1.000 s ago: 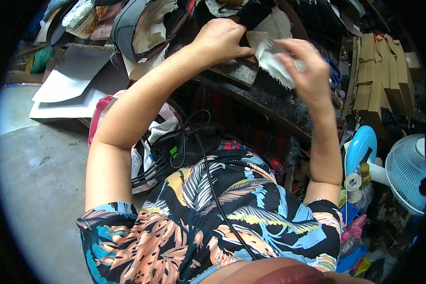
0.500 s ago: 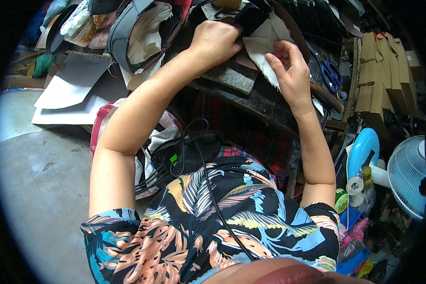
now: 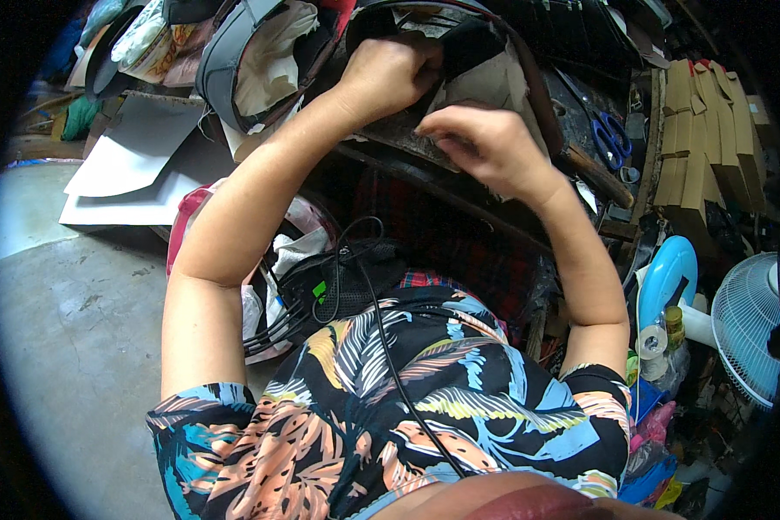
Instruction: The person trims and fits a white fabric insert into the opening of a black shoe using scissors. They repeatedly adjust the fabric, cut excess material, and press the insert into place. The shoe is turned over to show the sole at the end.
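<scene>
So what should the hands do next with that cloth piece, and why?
Probably press the tan cloth piece flat with the right hand. The left hand grips the dark part at the top edge of the cloth, while the right hand's fingers rest curled on the lower edge at the workbench. So one end looks held, and the free end seems to need smoothing.

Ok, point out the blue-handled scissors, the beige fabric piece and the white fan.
blue-handled scissors [image 3: 609, 139], head view, on the blue handle loops.
beige fabric piece [image 3: 494, 87], head view, on its bare middle above the right hand.
white fan [image 3: 748, 325], head view, on the grille.
</scene>
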`<state>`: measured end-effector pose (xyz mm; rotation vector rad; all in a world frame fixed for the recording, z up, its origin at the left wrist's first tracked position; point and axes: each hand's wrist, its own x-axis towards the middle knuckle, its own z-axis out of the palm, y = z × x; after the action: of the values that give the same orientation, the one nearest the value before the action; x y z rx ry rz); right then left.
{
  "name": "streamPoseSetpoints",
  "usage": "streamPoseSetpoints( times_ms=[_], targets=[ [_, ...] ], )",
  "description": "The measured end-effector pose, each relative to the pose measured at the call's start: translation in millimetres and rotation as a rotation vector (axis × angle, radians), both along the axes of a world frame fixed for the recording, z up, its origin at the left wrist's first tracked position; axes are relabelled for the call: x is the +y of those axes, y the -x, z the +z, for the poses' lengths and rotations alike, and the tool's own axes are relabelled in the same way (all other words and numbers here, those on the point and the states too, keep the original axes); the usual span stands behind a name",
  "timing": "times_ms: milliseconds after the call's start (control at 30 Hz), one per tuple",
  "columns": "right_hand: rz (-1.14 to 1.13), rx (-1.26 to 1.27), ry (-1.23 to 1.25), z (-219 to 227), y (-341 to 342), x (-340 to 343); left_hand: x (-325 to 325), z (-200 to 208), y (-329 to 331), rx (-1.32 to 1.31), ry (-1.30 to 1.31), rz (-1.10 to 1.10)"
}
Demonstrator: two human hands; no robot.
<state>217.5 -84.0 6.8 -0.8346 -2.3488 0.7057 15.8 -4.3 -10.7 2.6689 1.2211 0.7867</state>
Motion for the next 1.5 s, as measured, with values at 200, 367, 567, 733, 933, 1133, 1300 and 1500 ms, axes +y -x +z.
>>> streamPoseSetpoints(
  times_ms=[200,367,567,733,933,1133,1300,1500],
  targets=[
    [-0.406,-0.129,-0.364,-5,-16,30,-8,5,0,0.063,-0.086,-0.141],
    [-0.424,-0.089,-0.394,-23,-19,40,-12,7,2,0.029,-0.098,-0.219],
    [-0.428,-0.150,-0.367,-24,-22,38,-18,8,5,-0.041,-0.059,-0.213],
    [-0.356,-0.188,-0.513,-19,-21,32,-21,10,3,0.048,-0.014,-0.138],
    [-0.282,-0.142,-0.446,-12,-10,9,-18,12,5,0.173,0.079,-0.083],
    [-0.268,-0.161,-0.438,-13,-5,0,-19,11,4,-0.002,-0.024,-0.034],
    [-0.227,-0.133,-0.464,-15,-5,1,-19,12,0,0.128,-0.032,-0.012],
    [-0.205,-0.174,-0.461,-14,-4,2,-10,21,-1,0.126,0.052,0.005]
  ],
)
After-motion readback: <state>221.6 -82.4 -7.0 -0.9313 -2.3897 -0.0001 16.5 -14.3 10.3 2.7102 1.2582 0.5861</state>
